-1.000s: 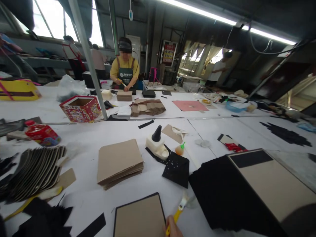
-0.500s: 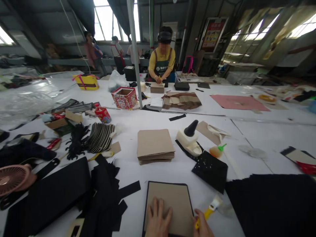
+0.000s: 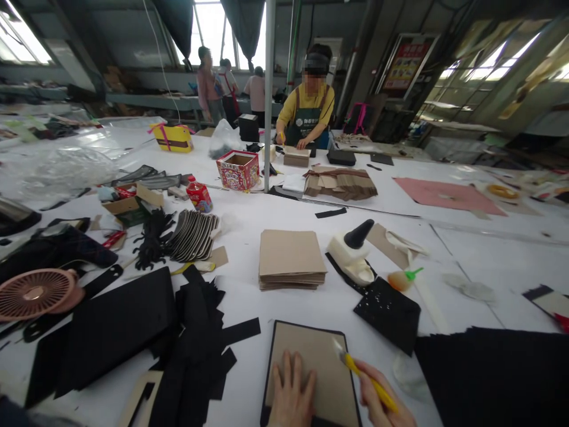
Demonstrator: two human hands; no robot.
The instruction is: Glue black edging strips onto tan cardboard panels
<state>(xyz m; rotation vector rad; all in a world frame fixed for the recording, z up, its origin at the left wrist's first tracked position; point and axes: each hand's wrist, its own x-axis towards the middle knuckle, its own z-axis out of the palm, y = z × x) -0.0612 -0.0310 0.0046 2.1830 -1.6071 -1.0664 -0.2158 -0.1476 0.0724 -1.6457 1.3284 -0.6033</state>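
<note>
A beige board (image 3: pixel 311 344) with a black border lies on the white table at the bottom centre. My left hand (image 3: pixel 292 388) rests flat on it, fingers spread. In my right hand (image 3: pixel 377 394) is a yellow-handled brush (image 3: pixel 371 379), its bristles over the board's upper right part. Beyond the board is a stack of beige boards (image 3: pixel 291 258). To the right of that stack sits a cream bottle with a black cone top (image 3: pixel 351 252), beside a black piece with white specks (image 3: pixel 389 314).
Black strips (image 3: pixel 191 350), a black case (image 3: pixel 118 332) and a pink fan (image 3: pixel 38 293) lie at left. Black sheets (image 3: pixel 498 373) cover the lower right. Across the table (image 3: pixel 249 216), a person in a yellow top (image 3: pixel 311 110) works beside a pole (image 3: pixel 269 95).
My right hand has lifted the brush from beside the board and swung its bristles left over the board. My left hand stays on the board. The whole view has shifted slightly.
</note>
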